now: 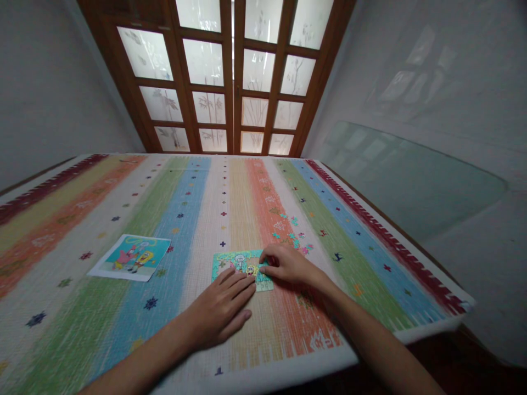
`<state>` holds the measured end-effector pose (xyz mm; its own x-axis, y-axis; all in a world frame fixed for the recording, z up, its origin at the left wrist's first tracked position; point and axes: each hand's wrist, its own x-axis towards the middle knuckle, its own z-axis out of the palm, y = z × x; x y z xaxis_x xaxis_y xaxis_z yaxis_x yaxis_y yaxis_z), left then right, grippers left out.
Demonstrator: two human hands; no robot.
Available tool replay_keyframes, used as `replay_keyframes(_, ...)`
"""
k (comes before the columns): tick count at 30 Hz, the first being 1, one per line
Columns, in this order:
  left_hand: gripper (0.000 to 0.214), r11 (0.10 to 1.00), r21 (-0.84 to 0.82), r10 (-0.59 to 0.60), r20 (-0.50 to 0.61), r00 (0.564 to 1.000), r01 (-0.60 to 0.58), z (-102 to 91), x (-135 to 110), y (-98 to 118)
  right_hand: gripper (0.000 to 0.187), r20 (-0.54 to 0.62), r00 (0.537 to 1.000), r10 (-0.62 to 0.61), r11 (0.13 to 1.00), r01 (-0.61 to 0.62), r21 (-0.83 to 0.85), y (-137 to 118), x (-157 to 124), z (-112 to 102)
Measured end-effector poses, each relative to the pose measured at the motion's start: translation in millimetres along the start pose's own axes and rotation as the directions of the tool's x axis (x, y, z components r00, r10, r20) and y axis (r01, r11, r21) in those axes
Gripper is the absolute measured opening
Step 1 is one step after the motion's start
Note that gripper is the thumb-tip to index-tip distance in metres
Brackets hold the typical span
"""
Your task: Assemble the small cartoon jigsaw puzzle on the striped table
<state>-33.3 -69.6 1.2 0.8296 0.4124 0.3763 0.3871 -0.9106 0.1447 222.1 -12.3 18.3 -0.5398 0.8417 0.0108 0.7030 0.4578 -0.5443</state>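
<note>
A partly assembled jigsaw puzzle (263, 286) with a teal border and cartoon figures lies on the cloth in front of me; gaps show the cloth inside it. My left hand (226, 307) rests flat, fingers stretched out, with the fingertips on the puzzle's lower left part and covering some of it. Over the puzzle's right side is my right hand (284, 264), thumb and index finger pinched close together. Whatever is between them is too small or hidden to make out. Beyond that hand, several loose puzzle pieces (293, 239) are scattered on the orange and white stripes.
To the left lies a printed picture (135, 257) of cartoon figures on white paper. A striped, patterned cloth (173, 307) covers the broad surface, its front edge close to me. Wooden doors with glass panes (209, 107) stand at the far end, with pale walls on both sides.
</note>
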Motion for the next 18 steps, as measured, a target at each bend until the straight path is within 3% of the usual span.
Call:
replay_keyframes(3, 0.041, 1.0, 0.028, -0.004, 0.0, 1.0, 0.004, 0.3, -1.2, -3.3, 0.013, -0.04, 0.999, -0.011, 1.0, 0.011, 0.015, -0.4, 0.4, -0.4)
replay_keyframes(5, 0.039, 1.0, 0.024, -0.009, 0.001, 1.0, 0.009, -0.1, -1.5, -4.2, 0.014, -0.127, 0.992, 0.024, 0.999, -0.02, 0.027, 2.3, 2.1, -4.0)
replay_keyframes(9, 0.037, 1.0, 0.015, -0.003, 0.003, 1.0, 0.003, -0.9, -1.7, -4.3, 0.014, -0.374, 0.913, 0.166, 0.976, -0.206, -0.069, 18.8, 3.9, -20.1)
replay_keyframes(11, 0.037, 1.0, 0.02, 0.005, 0.003, 1.0, -0.005, -0.5, -2.1, -4.4, 0.018, -0.467, 0.848, 0.25, 0.915, -0.365, -0.173, 30.4, 1.7, -29.7)
replay_keyframes(14, 0.036, 1.0, 0.028, 0.005, 0.003, 1.0, -0.005, 0.7, -2.7, -4.7, 0.028, -0.541, 0.749, 0.383, 0.75, -0.593, -0.291, 45.7, -3.8, -40.3)
replay_keyframes(18, 0.036, 0.999, 0.034, 0.004, 0.014, 1.0, -0.004, 0.8, -2.8, -4.6, 0.032, -0.521, 0.725, 0.45, 0.659, -0.664, -0.355, 56.2, -5.7, -44.4)
